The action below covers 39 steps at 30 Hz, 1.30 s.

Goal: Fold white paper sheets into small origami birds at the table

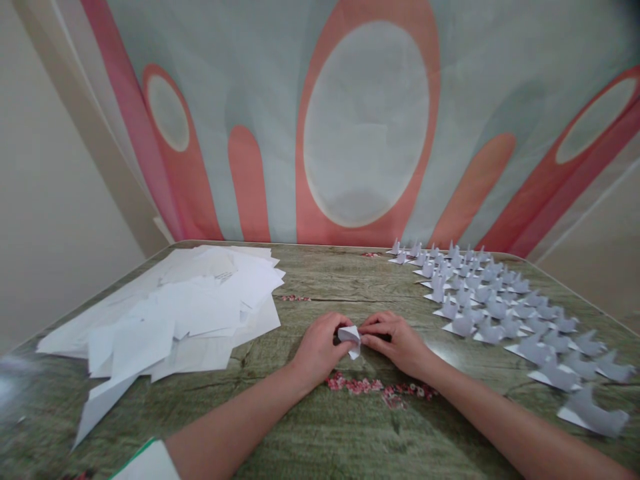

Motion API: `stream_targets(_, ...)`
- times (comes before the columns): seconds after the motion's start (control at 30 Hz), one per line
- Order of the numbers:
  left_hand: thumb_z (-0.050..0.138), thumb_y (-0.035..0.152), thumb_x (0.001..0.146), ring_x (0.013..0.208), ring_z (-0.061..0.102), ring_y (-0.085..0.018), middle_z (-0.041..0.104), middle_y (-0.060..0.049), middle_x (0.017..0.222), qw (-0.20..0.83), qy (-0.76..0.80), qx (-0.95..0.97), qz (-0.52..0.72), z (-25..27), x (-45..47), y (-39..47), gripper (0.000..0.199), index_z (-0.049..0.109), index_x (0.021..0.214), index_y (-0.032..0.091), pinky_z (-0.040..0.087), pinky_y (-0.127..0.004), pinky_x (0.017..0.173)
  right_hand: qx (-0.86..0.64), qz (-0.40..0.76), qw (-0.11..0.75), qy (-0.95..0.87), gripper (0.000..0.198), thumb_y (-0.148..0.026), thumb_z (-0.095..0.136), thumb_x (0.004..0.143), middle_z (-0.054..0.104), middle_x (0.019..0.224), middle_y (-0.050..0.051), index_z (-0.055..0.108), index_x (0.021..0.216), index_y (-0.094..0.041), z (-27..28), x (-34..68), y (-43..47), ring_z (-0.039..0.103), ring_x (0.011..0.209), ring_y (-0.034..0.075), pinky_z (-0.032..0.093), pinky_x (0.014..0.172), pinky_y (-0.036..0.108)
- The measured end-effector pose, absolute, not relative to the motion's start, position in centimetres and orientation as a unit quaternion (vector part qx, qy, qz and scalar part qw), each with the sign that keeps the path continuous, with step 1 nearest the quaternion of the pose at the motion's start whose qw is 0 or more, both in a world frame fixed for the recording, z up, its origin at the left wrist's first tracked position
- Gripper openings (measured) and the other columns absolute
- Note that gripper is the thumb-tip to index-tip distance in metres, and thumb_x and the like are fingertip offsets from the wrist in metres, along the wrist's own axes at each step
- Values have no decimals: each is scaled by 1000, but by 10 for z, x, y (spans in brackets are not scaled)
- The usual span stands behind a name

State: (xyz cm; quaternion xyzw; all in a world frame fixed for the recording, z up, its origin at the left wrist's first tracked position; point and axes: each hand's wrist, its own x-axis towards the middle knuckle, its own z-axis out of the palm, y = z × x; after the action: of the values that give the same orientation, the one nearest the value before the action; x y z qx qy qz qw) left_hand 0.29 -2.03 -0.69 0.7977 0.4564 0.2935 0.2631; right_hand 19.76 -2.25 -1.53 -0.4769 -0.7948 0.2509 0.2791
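Note:
A small piece of folded white paper [351, 337] is held up a little above the middle of the table. My left hand [321, 343] grips its left side between thumb and fingers. At its right edge, the fingertips of my right hand [393, 339] are pinched together on the paper. The exact folds are too small to make out. Several folded white paper birds [553, 373] stand in rows to the right of my right hand. To the left of my left hand lies a spread pile of white paper sheets [200, 300].
The wood-patterned table [320, 440] has printed pink flowers [355, 385] on its surface. A patterned curtain-like backdrop [280, 167] hangs right behind the far edge. One sheet of paper [103, 400] sticks out towards the near left.

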Motion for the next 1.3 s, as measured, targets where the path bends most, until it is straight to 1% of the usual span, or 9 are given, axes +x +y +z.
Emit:
stream_targets(0.47, 61, 19, 71, 87, 54, -19, 61, -3, 89, 259, 458, 799, 292, -5, 3, -21, 20, 61, 91, 19, 41, -28, 76, -490, 246, 293, -783, 18, -36, 57, 81, 67, 91, 3, 71, 88, -27, -16, 194, -23, 57, 87, 21, 39, 81, 38)
stream_targets(0.67, 62, 24, 72, 85, 54, -19, 61, -3, 89, 251, 454, 803, 293, -6, 3, -21, 20, 61, 92, 19, 41, -28, 76, -501, 233, 308, -775, 17, -38, 60, 79, 67, 88, 3, 70, 85, -26, -15, 190, -25, 57, 87, 20, 39, 80, 36)
stream_targets(0.93, 62, 20, 71, 86, 55, -19, 61, -3, 90, 253, 451, 805, 289, -5, 2, -21, 21, 61, 92, 20, 41, -28, 77, -513, 202, 315, -772, 18, -40, 62, 76, 66, 84, 2, 67, 83, -24, -17, 187, -25, 57, 85, 20, 39, 78, 35)
stream_targets(1.3, 60, 19, 72, 84, 55, -18, 62, -3, 89, 257, 440, 806, 302, -7, 1, -21, 22, 62, 94, 20, 42, -28, 77, -533, 209, 311, -759, 17, -39, 65, 73, 65, 81, 1, 66, 78, -23, -16, 184, -21, 56, 83, 20, 38, 77, 33)
